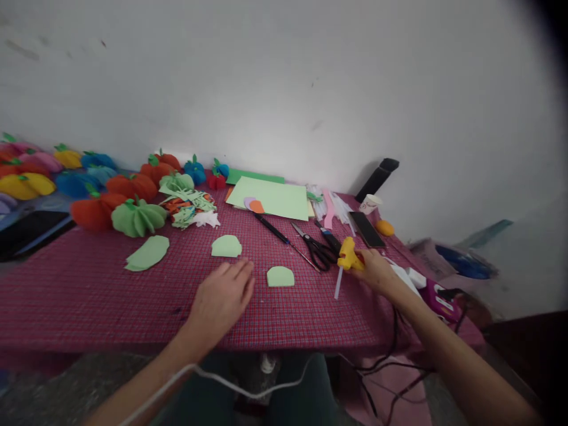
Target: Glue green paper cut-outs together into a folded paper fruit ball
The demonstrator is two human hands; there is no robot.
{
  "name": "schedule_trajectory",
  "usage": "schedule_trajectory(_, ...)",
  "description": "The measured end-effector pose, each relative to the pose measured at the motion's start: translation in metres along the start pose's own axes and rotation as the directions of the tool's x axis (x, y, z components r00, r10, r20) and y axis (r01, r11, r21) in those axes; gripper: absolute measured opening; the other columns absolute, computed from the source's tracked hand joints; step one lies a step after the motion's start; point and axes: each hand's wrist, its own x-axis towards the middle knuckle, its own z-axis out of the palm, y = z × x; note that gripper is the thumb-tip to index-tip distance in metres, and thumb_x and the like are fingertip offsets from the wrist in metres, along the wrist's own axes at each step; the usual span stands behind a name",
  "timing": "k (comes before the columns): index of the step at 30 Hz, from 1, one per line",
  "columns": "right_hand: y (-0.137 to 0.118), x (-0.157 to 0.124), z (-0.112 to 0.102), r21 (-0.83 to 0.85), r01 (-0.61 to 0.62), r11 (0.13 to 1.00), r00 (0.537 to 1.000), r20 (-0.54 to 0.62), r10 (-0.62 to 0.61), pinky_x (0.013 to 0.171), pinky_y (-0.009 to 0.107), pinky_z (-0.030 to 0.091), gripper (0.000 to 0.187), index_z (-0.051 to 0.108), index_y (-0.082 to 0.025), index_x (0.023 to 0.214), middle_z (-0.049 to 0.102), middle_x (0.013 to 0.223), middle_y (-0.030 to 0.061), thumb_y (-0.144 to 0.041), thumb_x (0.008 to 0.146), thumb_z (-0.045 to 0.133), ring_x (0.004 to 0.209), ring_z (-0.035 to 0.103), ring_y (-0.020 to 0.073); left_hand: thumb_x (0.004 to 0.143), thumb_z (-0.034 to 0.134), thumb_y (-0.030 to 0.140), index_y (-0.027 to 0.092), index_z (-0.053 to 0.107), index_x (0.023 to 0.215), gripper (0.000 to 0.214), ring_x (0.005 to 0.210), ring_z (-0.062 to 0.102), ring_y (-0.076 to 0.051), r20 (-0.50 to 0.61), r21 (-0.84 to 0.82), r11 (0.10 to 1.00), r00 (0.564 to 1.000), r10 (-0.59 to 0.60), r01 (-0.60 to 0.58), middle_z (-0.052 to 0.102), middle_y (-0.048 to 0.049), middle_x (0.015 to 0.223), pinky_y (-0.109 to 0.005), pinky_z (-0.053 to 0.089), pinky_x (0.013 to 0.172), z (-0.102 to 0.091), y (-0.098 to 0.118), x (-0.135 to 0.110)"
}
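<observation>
My right hand [376, 271] is closed around a yellow glue gun [349, 254] at the table's right side. A translucent glue stick [338, 284] pokes out of the gun toward the table's front edge. Palm down, my left hand [224, 294] lies on or just over the cloth, its fingers stretched out and holding nothing. Just beyond its fingertips is a small light green cut paper piece [226, 246]. A second rounded green piece [280, 276] lies between my hands, and a larger green piece [148, 253] is farther left.
Colourful paper pumpkins [133, 187] crowd the left rear beside paper scraps [190, 207]. Green sheets [270, 197] lie at the back. Black-handled scissors [320, 251], a thin pen-like tool [273, 228], a phone [366, 229] and a purple power strip [439, 300] occupy the right. A white cable [248, 393] crosses my lap.
</observation>
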Motion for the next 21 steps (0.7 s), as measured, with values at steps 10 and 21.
schedule_trajectory(10, 0.037, 0.012, 0.02, 0.07, 0.157, 0.985, 0.986, 0.036, -0.16, 0.083, 0.042, 0.047, 0.067, 0.049, -0.008, 0.119, 0.057, 0.111, 0.0213, -0.046, 0.066, 0.062, 0.099, 0.058, 0.0331, 0.081, 0.047, 0.034, 0.021, 0.062, 0.106, 0.032, 0.104, 0.047, -0.031, 0.134, 0.202, 0.959, 0.965, -0.226, 0.197, 0.059, -0.0085, 0.117, -0.043, 0.035, 0.078, 0.003, -0.082, 0.033)
schedule_trajectory(21, -0.014, -0.018, -0.025, 0.006, 0.331, 0.943, 0.931, -0.164, -0.326, 0.093, 0.048, 0.043, 0.05, 0.055, -0.014, 0.116, 0.055, 0.118, 0.0176, -0.04, 0.073, 0.059, 0.109, 0.053, 0.0339, 0.08, 0.051, 0.04, 0.023, 0.065, 0.095, 0.028, 0.095, 0.052, -0.027, 0.381, 0.087, 0.995, 0.921, -0.084, 0.055, 0.066, -0.0077, 0.098, -0.039, 0.031, 0.078, 0.016, -0.089, 0.049)
